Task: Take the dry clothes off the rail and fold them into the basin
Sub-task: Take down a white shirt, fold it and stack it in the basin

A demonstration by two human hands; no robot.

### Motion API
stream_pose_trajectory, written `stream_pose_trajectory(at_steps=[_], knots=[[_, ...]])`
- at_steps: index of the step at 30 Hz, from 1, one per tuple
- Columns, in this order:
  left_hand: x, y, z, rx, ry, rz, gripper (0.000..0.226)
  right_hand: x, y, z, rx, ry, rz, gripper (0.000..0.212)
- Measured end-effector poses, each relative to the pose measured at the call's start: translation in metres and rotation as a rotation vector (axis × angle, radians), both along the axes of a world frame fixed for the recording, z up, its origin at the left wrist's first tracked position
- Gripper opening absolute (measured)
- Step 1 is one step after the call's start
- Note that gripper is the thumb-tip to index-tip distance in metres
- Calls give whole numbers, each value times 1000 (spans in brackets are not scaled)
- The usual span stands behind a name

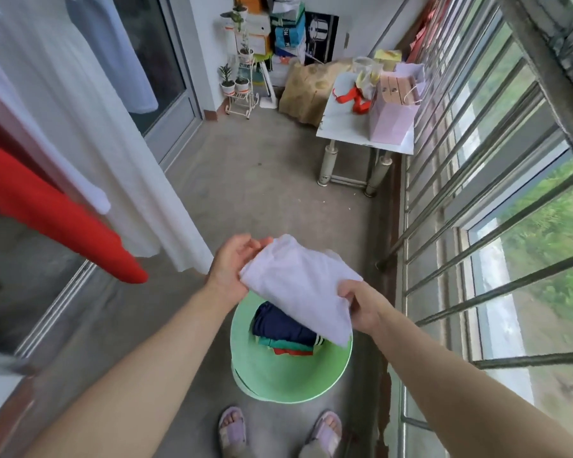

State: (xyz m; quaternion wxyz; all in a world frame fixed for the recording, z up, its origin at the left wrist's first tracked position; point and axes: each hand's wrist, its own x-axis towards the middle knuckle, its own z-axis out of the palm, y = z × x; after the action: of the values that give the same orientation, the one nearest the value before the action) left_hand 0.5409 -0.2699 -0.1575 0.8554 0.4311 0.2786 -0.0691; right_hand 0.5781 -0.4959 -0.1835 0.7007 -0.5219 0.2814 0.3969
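A folded white garment [298, 285] hangs just above the green basin [278, 381] on the floor. My left hand [232, 269] grips its far left edge, and my right hand [361, 305] pinches its near right corner. Inside the basin lie folded clothes: a navy piece [278, 325] on top, with green and red pieces [288, 348] under it. At the left, a red garment [47, 213] and long white garments [90, 127] hang down; the rail itself is out of view.
A metal window grille [477, 193] runs along the right side. A small white table [361, 133] with a pink paper bag stands ahead, with stacked boxes and a plant stand [242, 77] behind it. My feet in purple slippers [232, 431] stand just behind the basin.
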Motion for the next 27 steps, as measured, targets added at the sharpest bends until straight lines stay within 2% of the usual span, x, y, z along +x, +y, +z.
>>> stream_pose_trajectory(at_steps=[2,3,4,5,8,11,13,16,20,24,27], knots=[[0,-1,-27,4,81,50,23,5,-3,-13,14,-56,4,55],[0,-1,-46,21,125,35,36,6,-4,-19,47,-79,18,59],[-1,-4,-63,50,187,-32,47,8,-7,-29,76,-87,27,59],[-5,-6,-73,47,233,-98,46,8,-9,-35,88,-81,56,58],[-12,-14,-110,28,290,-186,18,12,-10,-66,58,-50,117,51],[-10,-15,-138,153,340,-241,34,14,-9,-106,-66,-67,149,56],[-5,-15,-164,181,379,-285,34,12,-8,-131,-172,-52,148,55],[7,-15,-205,198,451,-283,47,10,-6,-173,-269,-35,139,41],[21,-9,-255,171,482,-291,47,11,0,-222,-343,-64,99,5],[37,0,-311,191,458,-263,39,26,9,-277,-339,-61,66,8],[53,8,-352,193,414,-226,35,43,16,-317,-330,-127,67,11]])
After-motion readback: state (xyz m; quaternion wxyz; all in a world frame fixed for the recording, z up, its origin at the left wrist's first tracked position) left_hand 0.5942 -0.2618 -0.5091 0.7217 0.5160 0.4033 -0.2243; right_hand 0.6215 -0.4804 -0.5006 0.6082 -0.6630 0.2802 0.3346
